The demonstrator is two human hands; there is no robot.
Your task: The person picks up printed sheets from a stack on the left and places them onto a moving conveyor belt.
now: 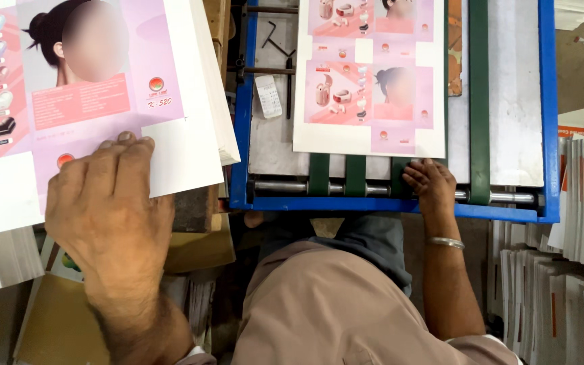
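Head view shows my left hand point(106, 203) lying flat, fingers together, pressing the top printed sheet point(69, 101) of the paper stack point(221, 115), so it cannot slide. Right of that stack sits the blue machine frame point(241, 135), where another printed sheet point(370, 74) lies on the green belts point(336, 174). My right hand point(430, 186) rests there, fingers curled on the metal roller point(278, 187), just below that sheet's edge. Farther right stand upright card stacks point(576, 223).
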